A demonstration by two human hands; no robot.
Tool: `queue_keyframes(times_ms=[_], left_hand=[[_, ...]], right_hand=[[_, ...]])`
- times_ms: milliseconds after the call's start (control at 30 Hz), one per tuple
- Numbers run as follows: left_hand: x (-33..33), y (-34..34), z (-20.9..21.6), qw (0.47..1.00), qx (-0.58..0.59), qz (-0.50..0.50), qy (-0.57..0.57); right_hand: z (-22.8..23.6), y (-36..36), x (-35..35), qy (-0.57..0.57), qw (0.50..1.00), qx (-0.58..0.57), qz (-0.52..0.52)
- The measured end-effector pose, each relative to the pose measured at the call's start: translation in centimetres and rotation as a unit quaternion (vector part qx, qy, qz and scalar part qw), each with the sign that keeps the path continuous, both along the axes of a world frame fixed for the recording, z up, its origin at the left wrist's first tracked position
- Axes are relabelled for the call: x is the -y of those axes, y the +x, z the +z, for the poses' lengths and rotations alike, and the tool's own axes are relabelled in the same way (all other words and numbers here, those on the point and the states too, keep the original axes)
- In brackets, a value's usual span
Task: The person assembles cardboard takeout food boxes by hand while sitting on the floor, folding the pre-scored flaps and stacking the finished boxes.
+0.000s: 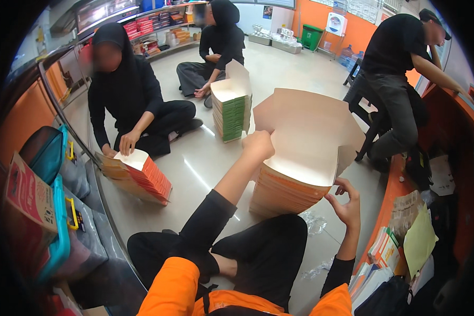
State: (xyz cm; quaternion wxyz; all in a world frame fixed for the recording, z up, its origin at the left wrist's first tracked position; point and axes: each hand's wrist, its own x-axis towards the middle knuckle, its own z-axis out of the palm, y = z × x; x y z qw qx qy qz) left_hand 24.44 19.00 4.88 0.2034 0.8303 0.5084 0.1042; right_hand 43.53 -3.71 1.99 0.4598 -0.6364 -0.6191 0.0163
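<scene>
In front of my crossed legs stands a tall stack of nested cardboard food boxes (289,192), orange on the outside and cream inside. The top box (305,160) has its broad lid flap (308,118) raised at the back. My left hand (260,146) is closed on the left edge of this top box, its fingertips partly hidden. At the front right corner my right hand (346,203) pinches the box edge between thumb and forefinger, the other fingers curled loosely.
Two seated people in black are beside a green box stack (231,113) and a tilted red box stack (150,179). Another person leans over a stool at right. Lidded bins (81,221) line my left; crumpled clear plastic (315,223) lies on the floor (197,171).
</scene>
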Motion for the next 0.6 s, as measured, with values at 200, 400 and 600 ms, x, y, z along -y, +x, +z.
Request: queue_keyframes(times_ms=[200,400,600], left_hand=[[0.2,0.3,0.2,0.999,-0.034,-0.001,0.017],[0.1,0.0,0.2,0.999,-0.035,0.0,0.015],[1.3,0.1,-0.3,0.997,0.017,0.025,0.064]], right_hand=[[-1.2,-0.1,-0.1,0.045,0.998,0.046,-0.011],[-2.2,-1.1,-0.1,0.083,0.99,0.097,-0.066],[-1.3,-1.5,0.7,0.081,0.986,0.136,-0.046]])
